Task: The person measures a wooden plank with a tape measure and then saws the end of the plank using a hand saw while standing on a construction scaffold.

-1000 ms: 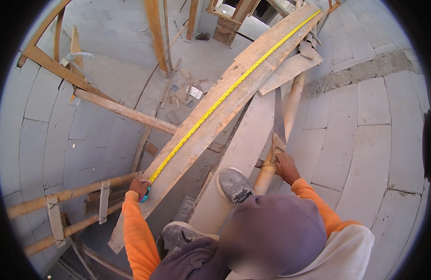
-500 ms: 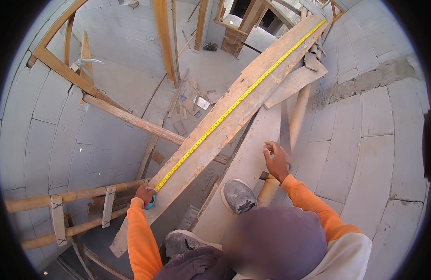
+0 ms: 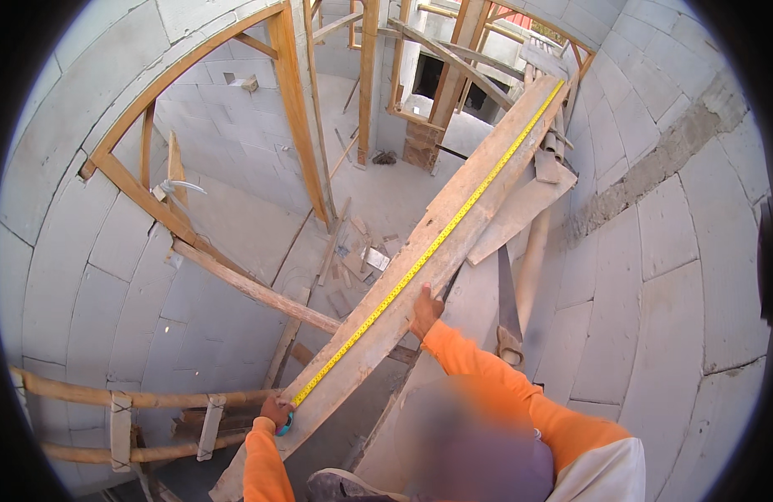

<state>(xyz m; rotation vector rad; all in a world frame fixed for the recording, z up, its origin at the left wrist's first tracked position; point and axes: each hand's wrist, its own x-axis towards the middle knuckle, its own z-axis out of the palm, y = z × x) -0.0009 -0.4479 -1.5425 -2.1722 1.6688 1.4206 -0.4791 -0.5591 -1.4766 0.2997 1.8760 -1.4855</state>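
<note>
My left hand (image 3: 277,411) is closed round a teal tape measure (image 3: 284,424) at the near end of a long wooden plank (image 3: 353,368). The yellow tape blade (image 3: 428,255) runs out along the plank's top to its far end. With the thumb on top, my right hand (image 3: 426,311) grips the plank's right edge near the middle; its other fingers are mostly hidden. To its right, what looks like a handsaw (image 3: 508,297) stands with its dark blade up and its handle low, beside a bamboo pole (image 3: 533,259).
A second board (image 3: 470,314) lies under my feet. A broken board piece (image 3: 520,213) sits by the right block wall (image 3: 646,309). A round timber pole (image 3: 252,289) crosses beneath the plank. Bamboo rails (image 3: 164,402) run at the left. Scraps (image 3: 374,258) lie on the floor far below.
My right hand has moved left from beside the bamboo pole and taken hold of the plank's edge. The view has tilted up, showing more of the far end. My left hand stays on the tape measure.
</note>
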